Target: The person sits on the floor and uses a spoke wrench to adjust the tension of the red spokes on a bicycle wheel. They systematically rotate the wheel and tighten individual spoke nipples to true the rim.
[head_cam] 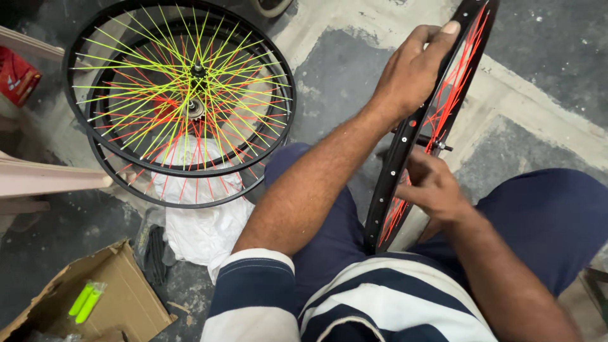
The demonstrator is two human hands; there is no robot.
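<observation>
the left hand (411,73) is closed over the top of a black rim (405,145) with red spokes (453,82), standing upright between the person's knees. the right hand (434,187) is curled at the rim's middle, near the hub (437,144); what it pinches is hidden. two finished wheels (180,95) with yellow and red spokes lie stacked on the floor (354,69) to the left, over white cloth (202,228). a torn brown box (117,297) at lower left holds a green packet (85,301). a red package (16,76) sits at the left edge.

Black bicycle rim (405,145) with red spokes (453,82), standing on edge between the knees, tilted toward one o'clock, axle end protruding at three o'clock.
</observation>
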